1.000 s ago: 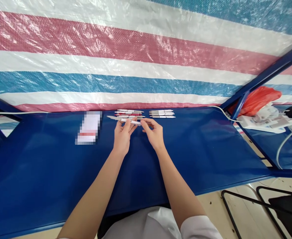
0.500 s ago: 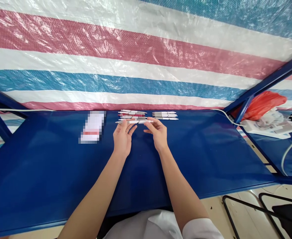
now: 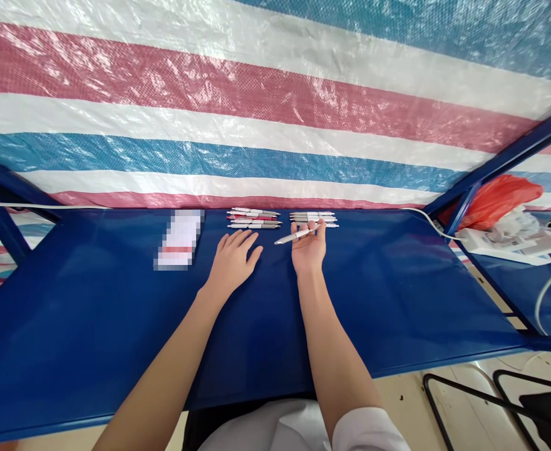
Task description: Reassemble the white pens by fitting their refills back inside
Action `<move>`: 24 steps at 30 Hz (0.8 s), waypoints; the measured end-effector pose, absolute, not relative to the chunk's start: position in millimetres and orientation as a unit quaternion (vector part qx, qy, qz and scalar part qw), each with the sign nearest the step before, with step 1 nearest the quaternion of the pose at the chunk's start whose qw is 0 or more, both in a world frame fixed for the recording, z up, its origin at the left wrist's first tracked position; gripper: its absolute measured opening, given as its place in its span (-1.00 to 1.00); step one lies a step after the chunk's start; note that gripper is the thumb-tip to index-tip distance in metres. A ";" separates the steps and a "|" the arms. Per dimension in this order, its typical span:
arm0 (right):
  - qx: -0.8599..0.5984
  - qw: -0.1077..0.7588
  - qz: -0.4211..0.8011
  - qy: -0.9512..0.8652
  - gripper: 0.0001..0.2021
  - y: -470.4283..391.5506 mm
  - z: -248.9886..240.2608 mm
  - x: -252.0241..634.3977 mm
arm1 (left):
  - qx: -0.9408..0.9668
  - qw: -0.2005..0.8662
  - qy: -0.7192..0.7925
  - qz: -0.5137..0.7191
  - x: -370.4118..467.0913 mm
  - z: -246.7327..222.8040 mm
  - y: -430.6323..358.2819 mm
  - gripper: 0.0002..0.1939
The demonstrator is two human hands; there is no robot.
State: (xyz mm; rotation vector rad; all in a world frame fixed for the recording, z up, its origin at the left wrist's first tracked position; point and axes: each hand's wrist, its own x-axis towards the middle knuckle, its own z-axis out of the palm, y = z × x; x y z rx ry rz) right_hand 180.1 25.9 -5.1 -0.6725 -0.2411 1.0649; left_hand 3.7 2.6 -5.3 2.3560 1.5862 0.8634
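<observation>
A white and grey pen (image 3: 289,238) is held in the fingers of my right hand (image 3: 309,250), its tip pointing left; the palm is turned up. My left hand (image 3: 234,260) is palm down with its fingers spread and holds nothing. Just beyond its fingertips lies a row of several pens (image 3: 253,218), white and grey with some red among them. A second group of white and grey pens (image 3: 314,217) lies to the right, partly covered by my right fingers.
A blurred-out white rectangle with a red band (image 3: 180,241) lies left of the pens on the blue tabletop (image 3: 116,326). Behind is a striped plastic sheet (image 3: 257,150). A red plastic bag (image 3: 501,197) and white items rest at the right, past a blue metal frame post (image 3: 463,207).
My left hand has let go of the pen and moved back with its fingers spread. My right hand has turned palm up and carried the pen to the right.
</observation>
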 end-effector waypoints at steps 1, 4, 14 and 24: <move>-0.306 0.806 0.494 -0.112 -0.77 26.1 -6.9 181.7 | 0.800 0.069 0.535 0.265 5.2 -8.7 1.6 -0.57; -0.265 0.812 0.512 -0.094 -0.77 24.8 -10.6 186.0 | 0.815 0.043 0.534 0.223 10.7 -15.5 -1.3 -0.54; -0.106 0.816 0.562 -0.082 -0.71 28.4 -13.5 193.5 | 0.798 0.025 0.568 0.198 13.0 -19.1 -0.9 -0.42; -0.082 0.838 0.534 -0.074 -0.74 31.2 -12.8 199.2 | 0.805 0.035 0.560 0.191 11.8 -21.9 -2.5 -0.39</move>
